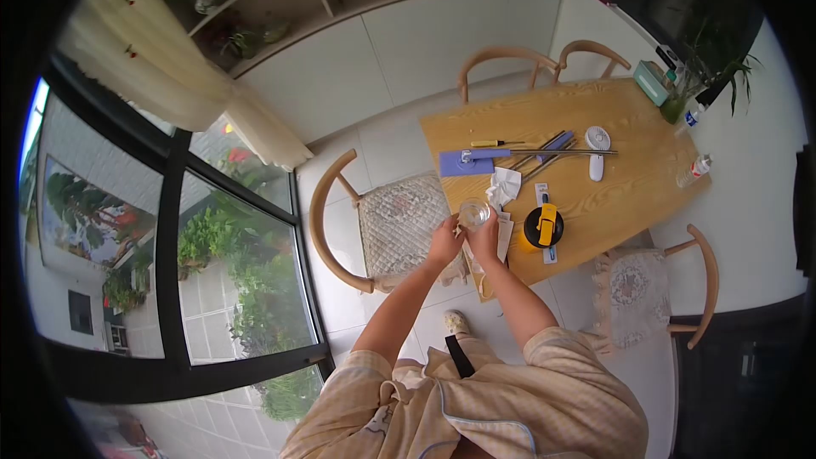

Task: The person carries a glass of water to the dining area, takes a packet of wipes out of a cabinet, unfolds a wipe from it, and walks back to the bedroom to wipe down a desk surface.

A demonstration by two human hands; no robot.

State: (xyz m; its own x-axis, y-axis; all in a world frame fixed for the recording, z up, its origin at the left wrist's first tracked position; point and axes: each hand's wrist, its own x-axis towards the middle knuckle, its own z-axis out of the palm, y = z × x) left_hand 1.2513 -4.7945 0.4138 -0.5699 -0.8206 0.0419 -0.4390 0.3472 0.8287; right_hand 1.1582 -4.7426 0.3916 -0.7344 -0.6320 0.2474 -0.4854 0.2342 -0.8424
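Between both hands, at the table's left edge, is a clear glass (474, 213). My right hand (484, 236) is closed round its right side. My left hand (446, 240) is at its lower left, fingers bent, with something small and pale by the fingertips that I cannot make out. Just beyond the glass lies crumpled white tissue (505, 186). A black and yellow lidded cup (544, 226) stands to the right of my hands. Farther up, a purple flat mop head (466, 162) lies with metal rods (561, 152) and a yellow-handled screwdriver (490, 144).
The wooden table (629, 195) also bears a white handheld fan (597, 140), bottles (699, 166) and a green tissue box (652, 83). A cushioned chair (404, 221) stands left of the table, another (637, 289) at lower right. Glass doors (246, 272) are at the left.
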